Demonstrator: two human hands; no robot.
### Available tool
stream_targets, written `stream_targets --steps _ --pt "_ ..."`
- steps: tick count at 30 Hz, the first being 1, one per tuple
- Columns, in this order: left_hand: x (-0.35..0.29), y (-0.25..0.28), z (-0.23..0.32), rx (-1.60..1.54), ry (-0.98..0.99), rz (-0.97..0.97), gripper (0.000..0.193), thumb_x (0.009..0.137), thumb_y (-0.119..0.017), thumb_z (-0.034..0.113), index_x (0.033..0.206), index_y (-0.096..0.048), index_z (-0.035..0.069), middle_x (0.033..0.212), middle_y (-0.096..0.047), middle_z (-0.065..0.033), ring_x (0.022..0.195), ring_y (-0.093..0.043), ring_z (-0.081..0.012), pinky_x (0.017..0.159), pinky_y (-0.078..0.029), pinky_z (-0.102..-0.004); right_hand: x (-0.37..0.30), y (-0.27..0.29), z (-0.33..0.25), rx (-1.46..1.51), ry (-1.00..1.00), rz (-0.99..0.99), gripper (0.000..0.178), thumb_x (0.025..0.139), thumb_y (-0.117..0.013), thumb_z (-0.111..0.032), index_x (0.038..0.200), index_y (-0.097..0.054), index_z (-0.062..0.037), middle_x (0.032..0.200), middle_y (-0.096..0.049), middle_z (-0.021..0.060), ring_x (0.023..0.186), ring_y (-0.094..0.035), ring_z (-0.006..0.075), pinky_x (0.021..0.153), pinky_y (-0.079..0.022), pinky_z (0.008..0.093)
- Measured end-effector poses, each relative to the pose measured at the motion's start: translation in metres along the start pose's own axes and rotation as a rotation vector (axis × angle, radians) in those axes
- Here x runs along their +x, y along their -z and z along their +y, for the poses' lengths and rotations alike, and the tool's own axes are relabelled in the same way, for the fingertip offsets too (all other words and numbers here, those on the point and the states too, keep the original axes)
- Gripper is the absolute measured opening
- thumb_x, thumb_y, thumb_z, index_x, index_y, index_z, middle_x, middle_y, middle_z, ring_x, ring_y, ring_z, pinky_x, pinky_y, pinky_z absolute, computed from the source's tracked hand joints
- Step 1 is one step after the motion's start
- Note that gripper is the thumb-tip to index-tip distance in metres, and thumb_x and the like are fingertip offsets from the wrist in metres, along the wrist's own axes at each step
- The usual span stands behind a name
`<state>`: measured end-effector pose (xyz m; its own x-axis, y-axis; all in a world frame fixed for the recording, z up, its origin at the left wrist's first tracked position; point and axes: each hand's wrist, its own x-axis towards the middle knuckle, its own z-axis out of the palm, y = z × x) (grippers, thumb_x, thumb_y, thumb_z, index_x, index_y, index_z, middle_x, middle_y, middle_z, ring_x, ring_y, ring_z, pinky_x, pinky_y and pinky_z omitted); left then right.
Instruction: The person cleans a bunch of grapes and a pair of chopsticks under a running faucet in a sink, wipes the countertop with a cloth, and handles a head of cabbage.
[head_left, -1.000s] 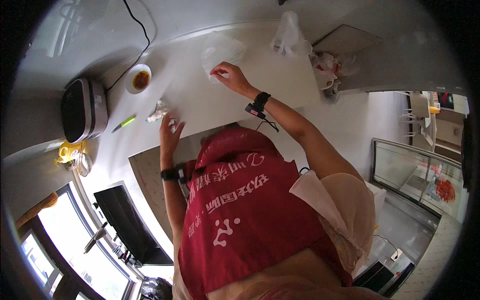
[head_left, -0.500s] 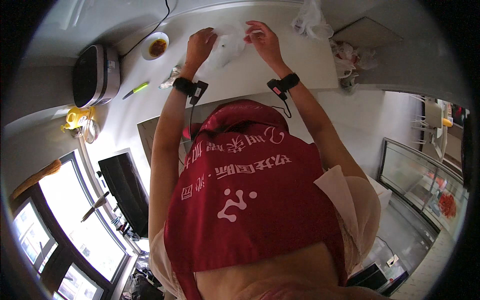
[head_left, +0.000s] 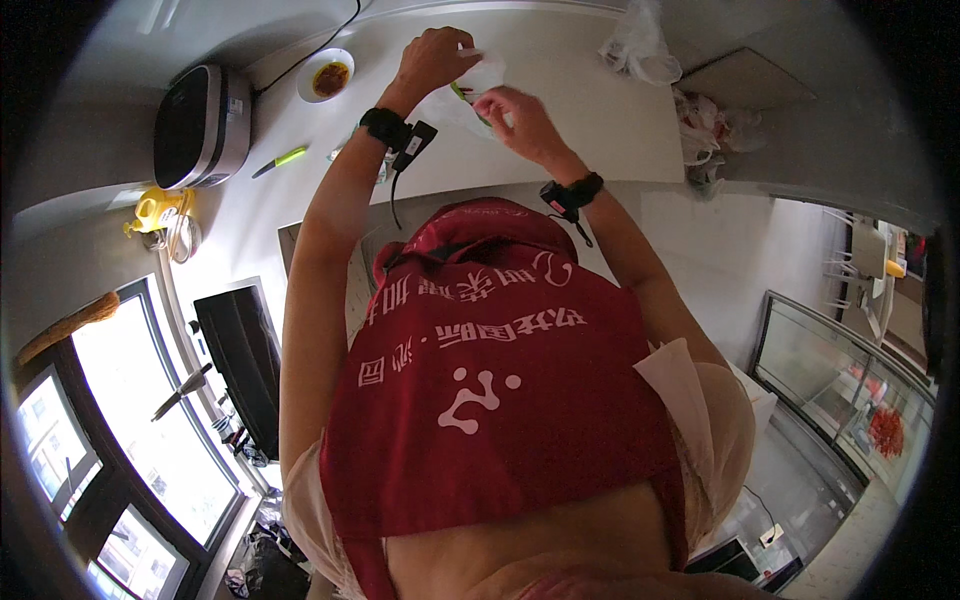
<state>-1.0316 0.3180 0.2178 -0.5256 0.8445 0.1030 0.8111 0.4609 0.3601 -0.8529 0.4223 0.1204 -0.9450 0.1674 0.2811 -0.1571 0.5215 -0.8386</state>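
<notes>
- The clear plastic bag (head_left: 450,111) lies on the counter (head_left: 590,130), nearer its far edge than its near one, with the green strip (head_left: 457,90) showing at it between my hands
- From my left hand (head_left: 437,58), the bag lies toward the counter's near edge and a little to the right; from my right hand (head_left: 520,118), it lies to the left, with some film also toward the far edge
- The strip slants from the far left toward the near right, partly behind my right fingertips; the bag is too crumpled for me to tell its own long axis
- Both hands are close to the bag, my left on its far side, my right on its right side with the fingertips just beside the strip
- My left hand is bent over at the wrist, knuckles up, fingers curled narrow, and seems to pinch the film
- My right hand is blurred, fingers drawn in near the thumb and pointing left; I cannot tell whether it grips anything
- My left forearm reaches long toward the far edge, its wrist beyond the small clear packet (head_left: 338,152); my right arm slants in from the right
- Toward the counter's left end are the bowl of brown sauce (head_left: 326,76) by the far edge and the green-handled knife (head_left: 280,162)
</notes>
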Motion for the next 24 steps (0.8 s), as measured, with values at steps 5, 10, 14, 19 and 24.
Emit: stream_targets --steps 5,10,14,19,24 --pt "-0.022 -0.008 -0.004 0.002 0.027 -0.044 0.034 0.089 -0.065 0.042 0.097 -0.074 0.01 0.093 -0.072 -0.0151 0.084 -0.069 -0.0365 0.077 -0.055 -0.0482 -0.015 -0.022 0.062 -0.282 -0.283 -0.392 0.034 0.09 -0.052 0.002 0.123 -0.059 -0.0016 0.122 -0.063 0.0212 0.109 -0.063 0.0351 0.096 -0.05 0.0465" --pt "-0.053 -0.02 -0.033 -0.026 0.204 -0.012 0.028 0.09 -0.064 0.037 0.1 -0.075 0.013 0.087 -0.072 -0.0169 0.084 -0.068 -0.0394 0.076 -0.055 -0.0485 -0.024 -0.039 0.062 -0.172 -0.148 -0.394 0.034 0.09 -0.052 0.0 0.123 -0.06 -0.0006 0.118 -0.064 0.0218 0.109 -0.063 0.035 0.093 -0.05 0.0469" --pt "-0.055 -0.014 -0.022 0.029 0.221 -0.061 0.028 0.091 -0.063 0.036 0.101 -0.074 0.013 0.085 -0.072 -0.0164 0.083 -0.069 -0.0392 0.075 -0.055 -0.0487 -0.023 -0.041 0.071 -0.247 -0.111 -0.392 0.031 0.089 -0.053 0.001 0.118 -0.061 0.0012 0.115 -0.064 0.0213 0.107 -0.062 0.0356 0.091 -0.05 0.047" --pt "-0.048 -0.019 -0.015 -0.016 0.209 0.033 0.028 0.091 -0.062 0.034 0.101 -0.074 0.012 0.085 -0.072 -0.016 0.082 -0.069 -0.0391 0.073 -0.055 -0.0487 -0.027 -0.022 0.063 -0.22 -0.105 -0.397 0.029 0.09 -0.05 0.004 0.115 -0.064 0.0018 0.119 -0.065 0.0199 0.106 -0.064 0.0353 0.093 -0.05 0.0429" --pt "-0.008 -0.023 0.001 -0.048 0.166 0.056 0.028 0.09 -0.061 0.032 0.101 -0.074 0.01 0.086 -0.072 -0.0173 0.083 -0.068 -0.0395 0.074 -0.055 -0.0484 -0.022 0.059 0.055 -0.078 -0.048 -0.337 0.026 0.091 -0.052 0.004 0.11 -0.069 0.0001 0.111 -0.071 0.0157 0.1 -0.069 0.0291 0.092 -0.054 0.0362"
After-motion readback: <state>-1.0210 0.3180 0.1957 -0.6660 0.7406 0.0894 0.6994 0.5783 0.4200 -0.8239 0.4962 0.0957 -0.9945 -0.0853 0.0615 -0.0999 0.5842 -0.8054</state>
